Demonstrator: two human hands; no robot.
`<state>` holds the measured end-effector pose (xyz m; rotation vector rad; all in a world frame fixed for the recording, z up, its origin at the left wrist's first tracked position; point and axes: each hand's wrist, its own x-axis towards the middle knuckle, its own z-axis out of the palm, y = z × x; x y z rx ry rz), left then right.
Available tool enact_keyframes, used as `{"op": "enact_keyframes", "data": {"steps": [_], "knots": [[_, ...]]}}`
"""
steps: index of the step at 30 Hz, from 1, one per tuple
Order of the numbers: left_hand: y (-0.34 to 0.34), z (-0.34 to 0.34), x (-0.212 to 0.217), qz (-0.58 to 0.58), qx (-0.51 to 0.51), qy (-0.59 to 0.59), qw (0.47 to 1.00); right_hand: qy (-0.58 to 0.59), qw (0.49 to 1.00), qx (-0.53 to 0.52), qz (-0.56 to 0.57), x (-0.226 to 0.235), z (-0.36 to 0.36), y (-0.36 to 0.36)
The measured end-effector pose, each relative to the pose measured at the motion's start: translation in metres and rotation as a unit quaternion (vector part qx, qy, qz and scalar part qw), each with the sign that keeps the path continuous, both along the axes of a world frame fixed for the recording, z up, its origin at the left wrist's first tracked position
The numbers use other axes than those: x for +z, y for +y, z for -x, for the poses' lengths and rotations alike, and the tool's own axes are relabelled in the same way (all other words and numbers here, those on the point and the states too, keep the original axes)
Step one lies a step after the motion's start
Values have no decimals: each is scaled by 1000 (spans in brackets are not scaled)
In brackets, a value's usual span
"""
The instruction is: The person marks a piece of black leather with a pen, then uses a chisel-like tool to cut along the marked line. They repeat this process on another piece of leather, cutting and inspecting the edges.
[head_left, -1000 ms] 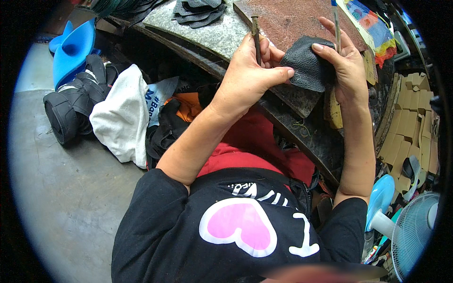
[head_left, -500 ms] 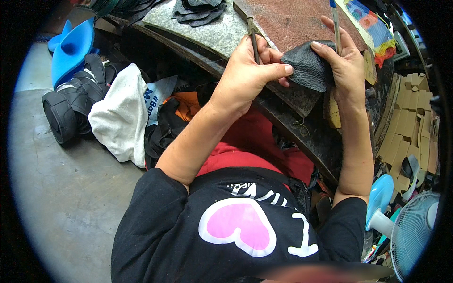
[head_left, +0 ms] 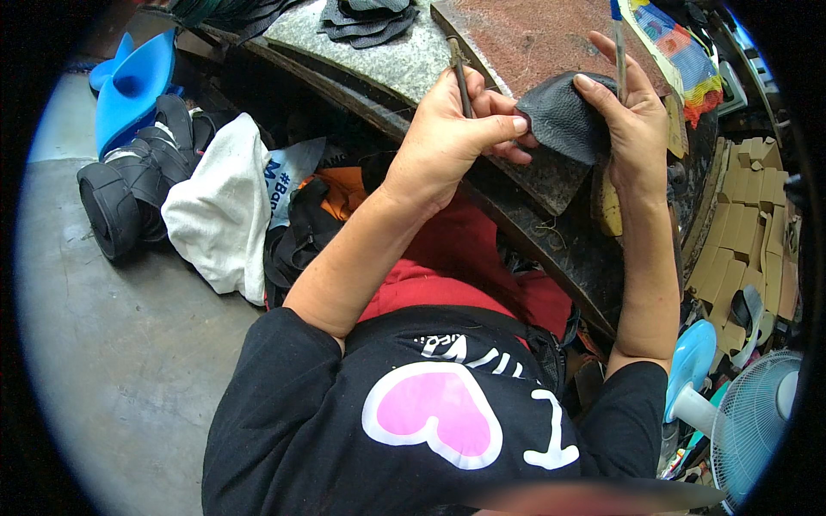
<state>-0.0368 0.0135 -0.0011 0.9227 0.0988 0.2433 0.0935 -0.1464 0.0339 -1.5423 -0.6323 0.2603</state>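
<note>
Pinching a dark leather piece (head_left: 564, 125) between them, the left hand (head_left: 452, 129) closes on a thin tool (head_left: 460, 73); the right hand (head_left: 632, 120) grips the leather's far edge and a slim stick (head_left: 618, 39), above the stone slab (head_left: 387, 60).

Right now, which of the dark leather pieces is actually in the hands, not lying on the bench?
The pebbled dark grey leather piece, pinched between the left hand and right hand. The other dark pieces lie stacked untouched on the grey slab at the top.
</note>
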Motion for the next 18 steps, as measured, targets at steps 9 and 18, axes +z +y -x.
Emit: {"op": "enact_keyframes", "data": {"steps": [9,18], "knots": [[-3,1,3,-15,18,-7,1000,8,1000,-10,-2,-2,-2,-2],[-4,-1,2,-34,21,-10,999,-27,1000,-3,3,-1,-1,0]]}}
